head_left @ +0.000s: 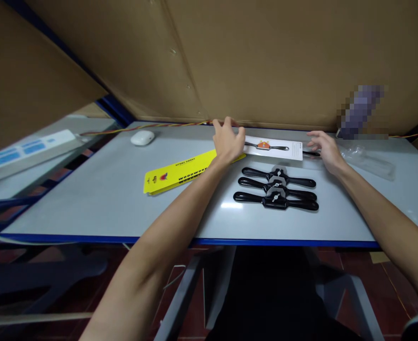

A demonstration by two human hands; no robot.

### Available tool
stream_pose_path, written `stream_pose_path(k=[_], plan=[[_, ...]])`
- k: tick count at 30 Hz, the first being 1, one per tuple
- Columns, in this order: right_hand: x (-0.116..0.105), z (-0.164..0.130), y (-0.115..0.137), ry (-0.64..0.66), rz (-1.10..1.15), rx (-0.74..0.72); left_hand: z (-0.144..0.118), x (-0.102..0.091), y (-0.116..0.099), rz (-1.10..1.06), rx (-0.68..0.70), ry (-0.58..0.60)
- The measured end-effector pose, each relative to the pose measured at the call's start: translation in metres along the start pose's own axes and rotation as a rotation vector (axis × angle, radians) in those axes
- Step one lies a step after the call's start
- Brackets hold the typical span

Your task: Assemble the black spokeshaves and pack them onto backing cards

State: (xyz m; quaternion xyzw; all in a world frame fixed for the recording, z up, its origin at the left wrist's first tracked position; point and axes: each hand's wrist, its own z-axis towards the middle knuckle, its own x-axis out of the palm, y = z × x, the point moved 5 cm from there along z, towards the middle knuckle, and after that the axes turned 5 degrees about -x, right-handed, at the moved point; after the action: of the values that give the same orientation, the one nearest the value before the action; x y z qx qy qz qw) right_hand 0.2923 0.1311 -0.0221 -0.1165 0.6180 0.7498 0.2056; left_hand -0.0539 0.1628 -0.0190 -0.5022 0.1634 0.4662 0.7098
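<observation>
Three black two-handled tools (pixel 276 189) lie side by side on the grey table (pixel 98 199). Behind them lies a white printed card (pixel 283 148) showing a tool picture. My left hand (pixel 228 140) rests at the card's left end, over the upper end of a yellow packaging card (pixel 180 172), fingers curled; whether it grips either one I cannot tell. My right hand (pixel 324 149) hovers at the white card's right end, fingers apart, close to a thin black piece on the table.
A white mouse-like object (pixel 142 138) sits at the back left, a clear plastic bag (pixel 370 162) at the back right. Brown cardboard walls (pixel 266 57) close off the back. A white power strip (pixel 27 149) lies on a shelf to the left. Coloured wires run along the back edge.
</observation>
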Motion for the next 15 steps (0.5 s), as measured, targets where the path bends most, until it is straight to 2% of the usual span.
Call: stream_pose_path(k=[5,10,15], plan=[[-0.005,0.000,0.003,-0.022,-0.127,-0.049,-0.007,0.001,-0.014,0.016,0.002,0.071],[-0.007,-0.001,0.002,-0.053,-0.014,-0.032,-0.018,-0.006,-0.029,-0.110,-0.035,0.039],[-0.006,0.001,-0.001,-0.023,-0.015,-0.046,-0.022,0.002,-0.031,-0.233,0.011,0.054]])
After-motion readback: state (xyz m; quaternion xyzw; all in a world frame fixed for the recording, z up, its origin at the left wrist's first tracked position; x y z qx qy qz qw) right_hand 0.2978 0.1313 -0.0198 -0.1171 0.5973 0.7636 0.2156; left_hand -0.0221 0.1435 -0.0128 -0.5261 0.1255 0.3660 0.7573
